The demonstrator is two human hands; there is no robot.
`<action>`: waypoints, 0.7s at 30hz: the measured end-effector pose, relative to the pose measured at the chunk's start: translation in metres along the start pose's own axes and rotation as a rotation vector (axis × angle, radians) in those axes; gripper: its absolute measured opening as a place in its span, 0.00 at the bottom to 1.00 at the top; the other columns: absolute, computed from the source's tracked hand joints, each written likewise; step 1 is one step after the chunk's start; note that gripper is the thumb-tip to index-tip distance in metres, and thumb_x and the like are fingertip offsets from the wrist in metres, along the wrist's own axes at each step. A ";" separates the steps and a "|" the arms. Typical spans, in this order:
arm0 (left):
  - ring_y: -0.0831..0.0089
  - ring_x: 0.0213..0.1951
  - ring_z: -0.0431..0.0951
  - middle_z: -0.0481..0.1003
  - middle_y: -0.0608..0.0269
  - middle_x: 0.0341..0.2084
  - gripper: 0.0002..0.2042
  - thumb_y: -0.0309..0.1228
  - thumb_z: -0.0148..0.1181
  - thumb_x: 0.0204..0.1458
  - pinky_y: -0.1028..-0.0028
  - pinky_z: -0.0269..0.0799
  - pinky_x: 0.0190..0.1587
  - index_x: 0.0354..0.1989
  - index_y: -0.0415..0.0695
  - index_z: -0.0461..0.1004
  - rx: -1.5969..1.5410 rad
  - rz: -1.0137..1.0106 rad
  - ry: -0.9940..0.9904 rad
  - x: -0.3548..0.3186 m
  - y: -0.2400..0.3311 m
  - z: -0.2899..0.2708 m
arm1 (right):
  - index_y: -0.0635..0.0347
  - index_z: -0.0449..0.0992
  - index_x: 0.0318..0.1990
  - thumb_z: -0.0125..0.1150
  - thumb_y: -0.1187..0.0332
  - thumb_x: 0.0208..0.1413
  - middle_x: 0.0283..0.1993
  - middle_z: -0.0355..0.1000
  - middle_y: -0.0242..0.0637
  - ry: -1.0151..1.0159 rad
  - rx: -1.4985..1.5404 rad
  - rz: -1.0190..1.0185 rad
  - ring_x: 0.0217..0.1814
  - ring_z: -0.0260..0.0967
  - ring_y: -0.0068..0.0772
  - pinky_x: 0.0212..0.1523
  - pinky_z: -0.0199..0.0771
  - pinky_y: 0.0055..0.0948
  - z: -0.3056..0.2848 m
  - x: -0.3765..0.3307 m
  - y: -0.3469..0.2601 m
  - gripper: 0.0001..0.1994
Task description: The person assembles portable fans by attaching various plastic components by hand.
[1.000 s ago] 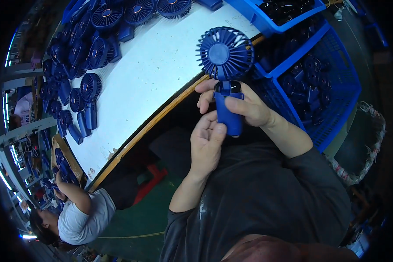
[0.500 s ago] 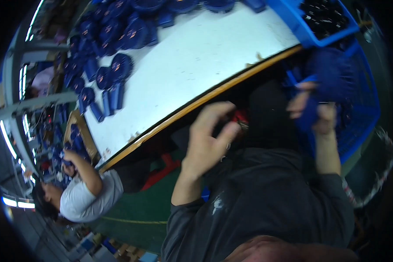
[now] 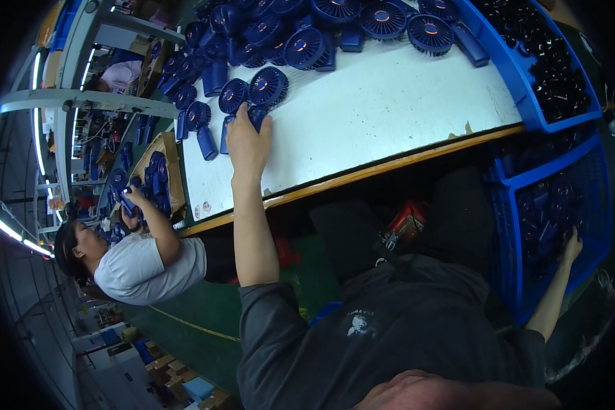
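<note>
While the left hand (image 3: 247,143) lies on the white table (image 3: 389,116), fingers together over a blue handheld fan (image 3: 263,92) in the row, the right hand (image 3: 571,247) reaches into the blue crate (image 3: 519,205); finger state there: cannot tell. Risk: with attention split between 2 places, the left hand may nudge neighbouring fans (image 3: 198,123) out of line.

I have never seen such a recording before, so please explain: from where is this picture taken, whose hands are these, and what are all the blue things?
The picture comes from a fisheye camera on a person's head, looking down, so straight edges bend. The left hand reaches across the white table and rests on a blue handheld fan, one of many lying there. The right hand reaches into a blue crate of dark parts beside the table; whether it grips anything is unclear. At the left, a co-worker handles fans too.
</note>
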State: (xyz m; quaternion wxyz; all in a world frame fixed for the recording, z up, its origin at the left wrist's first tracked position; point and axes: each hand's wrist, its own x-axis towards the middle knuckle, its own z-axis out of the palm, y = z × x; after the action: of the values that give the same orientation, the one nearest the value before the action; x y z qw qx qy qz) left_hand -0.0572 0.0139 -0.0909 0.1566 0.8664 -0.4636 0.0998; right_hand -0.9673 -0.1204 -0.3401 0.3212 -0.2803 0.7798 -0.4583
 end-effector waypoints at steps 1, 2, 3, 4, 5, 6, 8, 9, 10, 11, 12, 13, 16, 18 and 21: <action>0.48 0.50 0.74 0.75 0.39 0.47 0.30 0.37 0.64 0.54 0.58 0.69 0.55 0.62 0.33 0.65 0.009 -0.022 -0.055 0.002 0.000 -0.006 | 0.77 0.66 0.60 0.67 0.55 0.55 0.53 0.74 0.49 -0.016 0.008 0.000 0.49 0.76 0.37 0.42 0.77 0.28 0.008 0.001 -0.003 0.34; 0.48 0.48 0.75 0.75 0.39 0.47 0.31 0.37 0.64 0.53 0.59 0.70 0.54 0.62 0.32 0.64 0.019 -0.046 -0.112 0.004 0.000 -0.011 | 0.76 0.66 0.60 0.66 0.57 0.56 0.53 0.74 0.50 -0.069 -0.204 0.013 0.51 0.75 0.38 0.46 0.77 0.28 0.017 -0.007 -0.010 0.33; 0.51 0.42 0.77 0.76 0.42 0.42 0.33 0.38 0.67 0.50 0.62 0.72 0.49 0.61 0.31 0.64 -0.058 0.000 -0.072 0.012 -0.003 -0.002 | 0.76 0.66 0.61 0.65 0.58 0.57 0.52 0.74 0.51 -0.083 -0.424 0.013 0.52 0.75 0.39 0.49 0.76 0.29 0.003 -0.012 -0.023 0.32; 0.51 0.42 0.77 0.76 0.42 0.42 0.33 0.38 0.67 0.50 0.62 0.72 0.49 0.61 0.31 0.64 -0.082 0.004 -0.071 0.014 -0.006 0.005 | 0.73 0.68 0.61 0.64 0.61 0.59 0.55 0.74 0.52 0.126 -0.756 -0.473 0.57 0.73 0.38 0.56 0.72 0.30 -0.010 0.016 0.005 0.28; 0.54 0.39 0.77 0.76 0.46 0.39 0.35 0.39 0.68 0.47 0.64 0.73 0.47 0.61 0.31 0.64 -0.155 -0.035 -0.114 0.011 -0.004 -0.003 | 0.71 0.69 0.61 0.63 0.62 0.60 0.57 0.73 0.51 -0.027 -0.614 -0.481 0.59 0.72 0.37 0.59 0.70 0.31 0.012 0.005 0.004 0.26; 0.58 0.36 0.77 0.76 0.49 0.36 0.37 0.39 0.69 0.45 0.66 0.74 0.44 0.61 0.30 0.64 -0.218 -0.084 -0.146 0.005 -0.005 -0.017 | 0.69 0.70 0.61 0.61 0.63 0.61 0.59 0.72 0.49 -0.191 -0.462 -0.489 0.60 0.71 0.37 0.62 0.67 0.32 0.052 -0.019 -0.007 0.24; 0.68 0.34 0.76 0.75 0.57 0.34 0.35 0.39 0.71 0.42 0.71 0.73 0.39 0.57 0.32 0.68 -0.449 -0.139 -0.136 -0.011 0.019 -0.012 | 0.67 0.72 0.59 0.59 0.65 0.64 0.57 0.73 0.47 -0.437 -0.158 -0.419 0.59 0.71 0.35 0.61 0.69 0.29 0.111 -0.140 -0.075 0.20; 0.70 0.34 0.76 0.76 0.59 0.33 0.33 0.39 0.72 0.42 0.71 0.73 0.39 0.55 0.33 0.69 -0.577 -0.151 -0.120 -0.027 0.037 -0.009 | 0.65 0.73 0.59 0.58 0.67 0.65 0.55 0.74 0.45 -0.588 -0.050 -0.329 0.57 0.72 0.32 0.60 0.71 0.29 0.138 -0.218 -0.125 0.18; 0.75 0.32 0.74 0.75 0.63 0.31 0.23 0.35 0.71 0.44 0.73 0.72 0.37 0.46 0.37 0.72 -0.906 -0.221 -0.241 -0.043 0.054 -0.002 | 0.64 0.72 0.59 0.58 0.67 0.65 0.53 0.74 0.44 -0.725 -0.070 -0.375 0.55 0.73 0.32 0.58 0.73 0.30 0.156 -0.269 -0.151 0.17; 0.77 0.30 0.74 0.74 0.65 0.29 0.17 0.33 0.70 0.46 0.75 0.72 0.36 0.41 0.41 0.70 -1.128 -0.292 -0.327 -0.066 0.087 -0.004 | 0.63 0.71 0.60 0.59 0.67 0.63 0.55 0.73 0.44 -0.887 -0.020 -0.325 0.54 0.73 0.31 0.56 0.74 0.30 0.172 -0.315 -0.170 0.19; 0.75 0.30 0.75 0.73 0.65 0.28 0.18 0.33 0.70 0.46 0.72 0.74 0.37 0.41 0.41 0.69 -1.369 -0.388 -0.329 -0.092 0.116 -0.001 | 0.62 0.68 0.62 0.61 0.69 0.60 0.57 0.72 0.44 -1.088 0.057 -0.365 0.53 0.73 0.30 0.55 0.74 0.30 0.187 -0.352 -0.184 0.23; 0.70 0.33 0.77 0.74 0.63 0.30 0.21 0.34 0.72 0.46 0.67 0.75 0.40 0.44 0.40 0.69 -1.543 -0.290 -0.342 -0.116 0.137 0.008 | 0.62 0.65 0.65 0.62 0.71 0.57 0.58 0.71 0.43 -1.227 0.073 -0.347 0.52 0.72 0.29 0.54 0.74 0.28 0.201 -0.382 -0.194 0.27; 0.63 0.47 0.77 0.72 0.55 0.48 0.35 0.40 0.72 0.50 0.58 0.74 0.52 0.60 0.37 0.61 -2.044 -0.341 -0.296 -0.167 0.209 0.002 | 0.64 0.62 0.66 0.68 0.74 0.51 0.59 0.69 0.42 -1.474 0.173 -0.208 0.55 0.70 0.27 0.56 0.72 0.30 0.230 -0.441 -0.210 0.33; 0.66 0.53 0.74 0.67 0.52 0.57 0.34 0.39 0.66 0.56 0.66 0.69 0.58 0.65 0.34 0.57 -1.790 -0.289 -0.145 -0.178 0.204 0.026 | 0.65 0.67 0.59 0.71 0.68 0.52 0.48 0.76 0.40 -1.357 0.100 -0.350 0.49 0.73 0.27 0.50 0.75 0.29 0.243 -0.459 -0.209 0.28; 0.62 0.43 0.80 0.76 0.51 0.45 0.22 0.41 0.56 0.64 0.60 0.78 0.49 0.58 0.39 0.61 -1.860 -0.449 -0.208 -0.166 0.197 0.022 | 0.66 0.71 0.49 0.72 0.64 0.52 0.40 0.76 0.50 -1.277 -0.037 -0.613 0.41 0.79 0.45 0.42 0.78 0.35 0.244 -0.463 -0.217 0.22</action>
State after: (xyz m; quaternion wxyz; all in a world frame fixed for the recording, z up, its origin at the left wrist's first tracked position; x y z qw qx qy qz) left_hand -0.3128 0.0316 -0.1291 0.7544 0.4687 -0.1921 -0.4175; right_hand -0.4564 -0.0038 -0.1239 0.5675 -0.7066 0.3326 -0.2607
